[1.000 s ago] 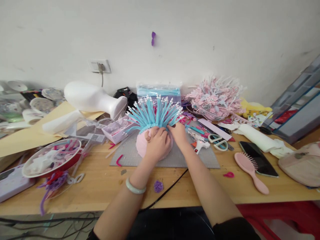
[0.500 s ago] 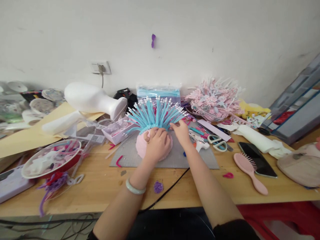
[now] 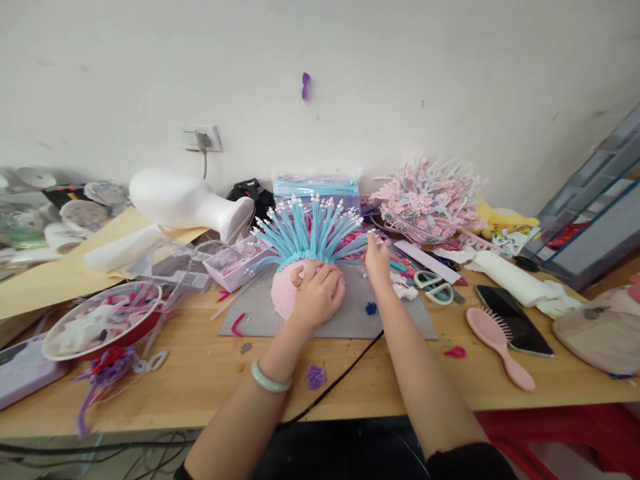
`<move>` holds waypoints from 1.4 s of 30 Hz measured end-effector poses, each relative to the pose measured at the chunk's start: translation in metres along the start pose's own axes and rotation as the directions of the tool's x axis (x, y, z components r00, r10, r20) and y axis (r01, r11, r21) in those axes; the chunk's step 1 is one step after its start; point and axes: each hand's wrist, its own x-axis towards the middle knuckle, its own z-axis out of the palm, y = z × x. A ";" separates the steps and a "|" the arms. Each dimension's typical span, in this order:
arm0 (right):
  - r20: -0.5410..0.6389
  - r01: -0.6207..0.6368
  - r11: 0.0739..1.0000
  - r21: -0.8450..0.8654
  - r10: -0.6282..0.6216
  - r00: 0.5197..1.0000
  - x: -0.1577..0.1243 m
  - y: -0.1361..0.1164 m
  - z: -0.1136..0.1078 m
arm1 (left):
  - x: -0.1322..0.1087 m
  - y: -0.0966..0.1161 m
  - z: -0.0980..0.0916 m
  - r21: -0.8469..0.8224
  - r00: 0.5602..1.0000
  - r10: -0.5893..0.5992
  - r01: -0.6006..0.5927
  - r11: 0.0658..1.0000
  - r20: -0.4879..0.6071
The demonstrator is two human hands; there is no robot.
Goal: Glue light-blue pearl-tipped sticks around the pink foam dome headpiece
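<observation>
A pink dome (image 3: 283, 293), like a cap, lies on the grey mat. A fan of light blue pipe cleaners (image 3: 314, 233) with white pearl-like tips rises from its far edge. My left hand (image 3: 320, 290) is wrapped over the dome's right part, fingers bent, and holds it. At the fan's right side, my right hand (image 3: 379, 260) is closed around the outer end of one or more blue stems. Its fingertips partly hide what they pinch. A dark blue curled piece (image 3: 371, 308) lies beside my right wrist, and the white glue gun (image 3: 404, 288) is partly behind that arm.
Scissors (image 3: 434, 288), a pink hairbrush (image 3: 500, 347) and a dark phone or tablet (image 3: 515, 320) lie to the right. A white foam head (image 3: 185, 200) and a pink decorated bundle (image 3: 430, 203) stand behind. An oval basket (image 3: 105, 347) is at left; a black cable (image 3: 345, 377) crosses the front.
My right hand has slid outward and right, from near the stems' base to their tips. The dark blue piece shows more fully. My left hand stays on the dome.
</observation>
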 end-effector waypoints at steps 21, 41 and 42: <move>0.291 0.231 0.960 0.159 -0.269 0.918 -0.024 -0.008 0.013 | -0.002 0.006 0.006 0.028 0.967 0.189 -0.196 0.980 0.169; 0.326 0.264 0.736 -0.623 -0.062 0.943 -0.025 -0.013 -0.069 | 0.005 0.002 -0.001 0.049 0.962 -0.192 0.186 0.981 0.192; 0.342 0.248 0.670 -0.700 0.009 0.940 -0.027 -0.014 -0.077 | 0.006 0.002 -0.001 0.051 0.960 -0.197 0.191 0.980 0.196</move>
